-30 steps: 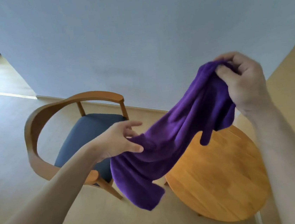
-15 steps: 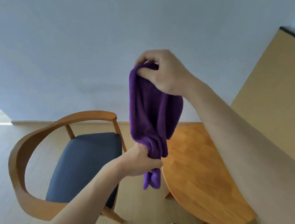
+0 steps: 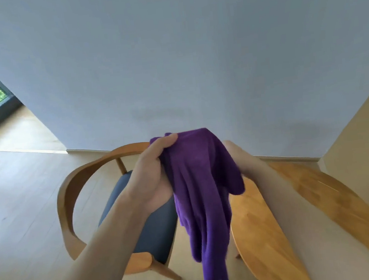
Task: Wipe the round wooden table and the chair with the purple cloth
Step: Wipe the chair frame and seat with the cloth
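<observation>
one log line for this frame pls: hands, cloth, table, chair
left hand: grips purple cloth | right hand: mostly hidden behind cloth | cloth: hanging, airborne | table: untouched | chair: untouched

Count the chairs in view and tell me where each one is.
1. The chair, wooden with a dark blue seat, stands on the floor left of the round table, behind the left hand. Others may be out of frame.
</observation>
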### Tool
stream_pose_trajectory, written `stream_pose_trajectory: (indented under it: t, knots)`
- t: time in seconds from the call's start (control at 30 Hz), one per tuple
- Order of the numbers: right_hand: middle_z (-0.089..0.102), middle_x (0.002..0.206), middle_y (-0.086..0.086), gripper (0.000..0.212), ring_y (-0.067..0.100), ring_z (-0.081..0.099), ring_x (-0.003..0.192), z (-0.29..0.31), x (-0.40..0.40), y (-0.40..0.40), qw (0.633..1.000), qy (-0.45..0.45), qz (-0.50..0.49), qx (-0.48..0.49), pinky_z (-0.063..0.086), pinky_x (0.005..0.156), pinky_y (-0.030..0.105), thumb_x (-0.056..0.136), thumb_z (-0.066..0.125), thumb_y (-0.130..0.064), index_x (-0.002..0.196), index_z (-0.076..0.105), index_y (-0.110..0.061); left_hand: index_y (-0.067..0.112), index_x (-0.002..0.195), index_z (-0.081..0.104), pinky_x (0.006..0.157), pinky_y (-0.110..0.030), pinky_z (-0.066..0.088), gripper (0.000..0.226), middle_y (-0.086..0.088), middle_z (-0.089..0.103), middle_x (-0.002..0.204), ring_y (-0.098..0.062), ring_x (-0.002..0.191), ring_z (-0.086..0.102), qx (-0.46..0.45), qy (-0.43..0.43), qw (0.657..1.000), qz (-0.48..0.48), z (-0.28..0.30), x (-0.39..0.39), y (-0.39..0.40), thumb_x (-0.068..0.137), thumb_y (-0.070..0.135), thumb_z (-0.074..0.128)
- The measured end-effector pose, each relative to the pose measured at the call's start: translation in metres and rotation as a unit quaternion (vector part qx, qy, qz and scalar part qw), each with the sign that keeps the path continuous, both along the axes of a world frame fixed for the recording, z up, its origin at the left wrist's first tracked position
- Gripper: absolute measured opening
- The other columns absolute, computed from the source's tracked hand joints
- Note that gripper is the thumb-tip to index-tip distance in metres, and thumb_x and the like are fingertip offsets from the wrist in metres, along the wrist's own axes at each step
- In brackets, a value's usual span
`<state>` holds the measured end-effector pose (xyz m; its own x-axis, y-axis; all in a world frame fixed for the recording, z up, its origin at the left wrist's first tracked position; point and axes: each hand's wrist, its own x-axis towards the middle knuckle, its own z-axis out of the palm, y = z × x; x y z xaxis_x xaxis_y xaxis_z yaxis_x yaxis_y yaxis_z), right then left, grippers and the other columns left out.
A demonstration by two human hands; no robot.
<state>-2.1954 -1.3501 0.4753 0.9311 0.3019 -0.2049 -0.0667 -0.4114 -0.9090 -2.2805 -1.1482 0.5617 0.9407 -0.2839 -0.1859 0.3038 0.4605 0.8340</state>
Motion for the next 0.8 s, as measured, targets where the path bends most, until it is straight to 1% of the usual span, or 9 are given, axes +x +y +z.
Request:
stream_pose_trajectory:
  t: [0.03,0.1,0.2,0.27,0.37,0.47,0.57,0.67,0.8]
  knots:
    - [0.072,0.083,-0.006,0.025,0.012,0.065,0.077,-0.002,-0.010,-0.009,0.999,0.007,-0.039,0.035,0.047,0.075,0.025,0.096,0.055,-0.026,0.083,0.074,-0.020,0.020,0.076,0.081,0.075,-0.030,0.058,0.029,0.002,0.077,0.089,-0.013,0.089,0.074,-0.006,-0.001,1.000,0.004,0.002,0.001,0.002,0.095,0.025,0.060]
    - [0.077,0.095,-0.003,0.043,0.018,0.072,0.094,-0.011,-0.031,-0.028,0.984,0.070,-0.125,0.108,0.050,0.081,0.032,0.098,0.051,-0.054,0.096,0.077,-0.020,0.013,0.087,0.079,0.083,-0.036,0.058,0.022,-0.004,0.075,0.098,-0.021,0.097,0.073,-0.019,0.005,1.000,0.009,0.004,0.005,0.008,0.094,0.025,0.062]
    - [0.077,0.107,-0.005,0.078,0.017,0.072,0.103,-0.032,-0.055,-0.024,0.980,0.160,-0.056,0.102,0.050,0.091,0.041,0.089,0.035,-0.086,0.114,0.073,-0.023,0.006,0.096,0.072,0.088,-0.043,0.057,0.021,-0.013,0.068,0.101,-0.031,0.100,0.066,0.004,0.024,1.000,0.007,0.005,0.014,0.017,0.085,0.022,0.064]
    - [0.076,0.110,-0.005,0.066,0.016,0.072,0.100,-0.039,-0.057,0.003,0.969,0.201,-0.004,0.144,0.053,0.089,0.039,0.095,0.039,-0.077,0.120,0.070,-0.024,0.000,0.102,0.072,0.090,-0.046,0.057,0.030,-0.019,0.069,0.108,-0.034,0.103,0.067,0.048,0.031,0.998,-0.023,0.004,0.022,0.023,0.085,0.021,0.059]
    - [0.075,0.094,-0.001,0.023,0.018,0.067,0.086,-0.045,-0.043,0.048,0.961,0.176,-0.038,0.210,0.057,0.082,0.036,0.103,0.058,-0.030,0.113,0.073,-0.016,-0.008,0.118,0.062,0.107,-0.049,0.048,0.041,-0.023,0.064,0.126,-0.033,0.116,0.064,0.162,0.070,0.984,-0.027,0.000,0.034,0.040,0.090,0.021,0.057]
    - [0.071,0.086,0.002,0.018,0.021,0.063,0.081,-0.050,-0.028,0.063,0.957,0.149,-0.110,0.223,0.054,0.072,0.032,0.101,0.057,-0.013,0.096,0.074,-0.017,-0.002,0.120,0.066,0.087,-0.039,0.059,0.028,-0.019,0.071,0.121,-0.030,0.108,0.071,0.281,0.074,0.956,-0.022,-0.003,0.037,0.074,0.100,0.014,0.054]
    - [0.066,0.086,0.008,0.020,0.025,0.059,0.083,-0.043,-0.019,0.059,0.966,0.104,-0.141,0.190,0.055,0.085,0.052,0.099,0.057,-0.014,0.091,0.073,-0.006,0.002,0.116,0.071,0.080,-0.034,0.061,0.023,-0.016,0.074,0.115,-0.029,0.105,0.072,0.368,0.063,0.928,0.000,-0.011,0.032,0.115,0.101,0.012,0.056]
    - [0.063,0.081,0.011,0.027,0.025,0.059,0.078,-0.030,-0.010,0.053,0.969,0.047,-0.183,0.157,0.053,0.089,0.061,0.099,0.059,-0.014,0.094,0.062,0.013,0.012,0.111,0.075,0.077,-0.035,0.060,0.021,-0.009,0.075,0.110,-0.022,0.094,0.073,0.335,0.075,0.934,0.097,-0.026,0.025,0.148,0.100,0.024,0.061]
    - [0.062,0.071,0.004,0.020,0.016,0.066,0.057,-0.002,-0.001,0.044,0.961,0.021,-0.213,0.173,0.060,0.060,0.032,0.102,0.056,-0.013,0.083,0.060,-0.008,0.016,0.114,0.074,0.082,-0.039,0.056,0.027,0.000,0.076,0.111,-0.017,0.093,0.071,0.271,0.106,0.933,0.211,-0.049,0.021,0.176,0.098,0.034,0.065]
